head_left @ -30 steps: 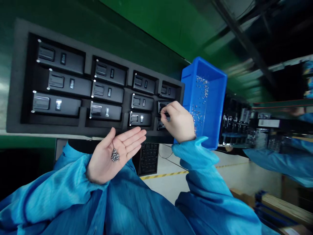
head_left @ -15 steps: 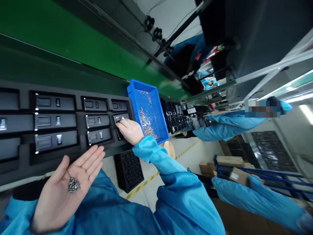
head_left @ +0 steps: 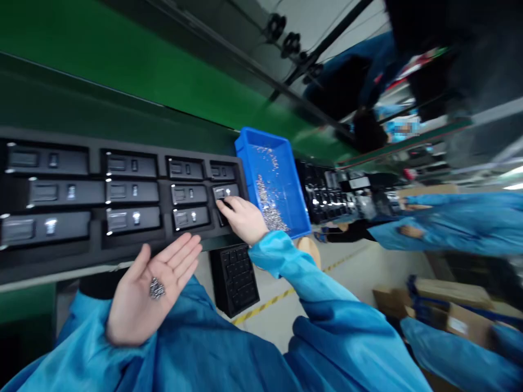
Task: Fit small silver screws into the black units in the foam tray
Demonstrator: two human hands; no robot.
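- The left arm is bent at the elbow, its forearm angled inward before the torso.
- The left hand lies palm up, fingers straight and together, thumb spread wide.
- The right arm reaches farther forward.
- The right hand is back up, fingers curled, its tips partly hidden.

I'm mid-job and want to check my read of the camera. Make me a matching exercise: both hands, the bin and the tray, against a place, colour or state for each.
1. Left hand
2. Right hand
3. Bin
4. Tray

A. Blue, with loose metal bits inside
B. Over the tray's end nearest the bin
C. Dark, with rows of cases
D. Palm up, with small metal pieces on it

Pairs: 1-D, 2-B, 3-A, 4-C
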